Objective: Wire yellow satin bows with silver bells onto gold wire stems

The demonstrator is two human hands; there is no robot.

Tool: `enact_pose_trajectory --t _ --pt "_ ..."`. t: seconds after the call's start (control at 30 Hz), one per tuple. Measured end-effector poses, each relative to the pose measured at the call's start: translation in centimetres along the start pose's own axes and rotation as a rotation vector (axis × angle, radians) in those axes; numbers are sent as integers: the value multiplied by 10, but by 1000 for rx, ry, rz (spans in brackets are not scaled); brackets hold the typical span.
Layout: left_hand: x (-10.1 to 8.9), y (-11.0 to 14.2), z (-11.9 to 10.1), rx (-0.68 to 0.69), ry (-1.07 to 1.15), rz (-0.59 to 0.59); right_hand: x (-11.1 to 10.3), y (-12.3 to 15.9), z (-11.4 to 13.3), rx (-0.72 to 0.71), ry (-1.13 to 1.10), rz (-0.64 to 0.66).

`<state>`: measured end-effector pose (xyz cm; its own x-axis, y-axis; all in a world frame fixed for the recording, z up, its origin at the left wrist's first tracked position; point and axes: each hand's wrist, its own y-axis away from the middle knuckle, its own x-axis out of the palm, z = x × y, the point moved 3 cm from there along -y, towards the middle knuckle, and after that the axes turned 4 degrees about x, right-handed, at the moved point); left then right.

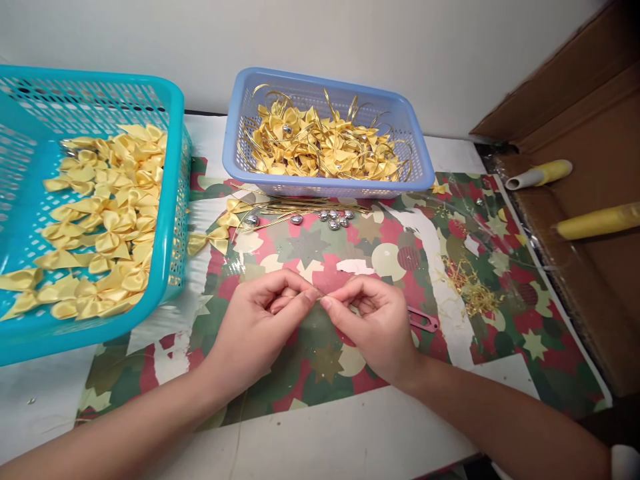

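My left hand (263,330) and my right hand (377,327) meet fingertip to fingertip above the patterned sheet. Both pinch a thin pale thread (241,423), whose loose length trails below my left wrist toward the front edge. Fingers cover whatever part lies right at the pinch. Half hidden behind my right hand is a pink-handled tool (424,321). Beyond the hands lie several silver bells or beads (334,220), gold wire strips (300,205) and a few loose yellow ribbon bows (218,239).
A turquoise basket (173,200) of yellow bows stands at left. At the back, a blue basket (327,183) holds bows with gold wires and silver pieces. Gold thread scraps (477,293) lie right. A cardboard box (580,287) with yellow-wrapped tubes (600,221) borders the right side.
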<state>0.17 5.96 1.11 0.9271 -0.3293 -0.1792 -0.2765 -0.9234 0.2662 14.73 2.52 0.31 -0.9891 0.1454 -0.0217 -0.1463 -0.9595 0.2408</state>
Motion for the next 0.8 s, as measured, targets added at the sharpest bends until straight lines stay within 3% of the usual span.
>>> enact_pose_trajectory --t 0.8 --pt "2 0 -1 -43 -24 -30 1 0 -3 -34 -11 -21"
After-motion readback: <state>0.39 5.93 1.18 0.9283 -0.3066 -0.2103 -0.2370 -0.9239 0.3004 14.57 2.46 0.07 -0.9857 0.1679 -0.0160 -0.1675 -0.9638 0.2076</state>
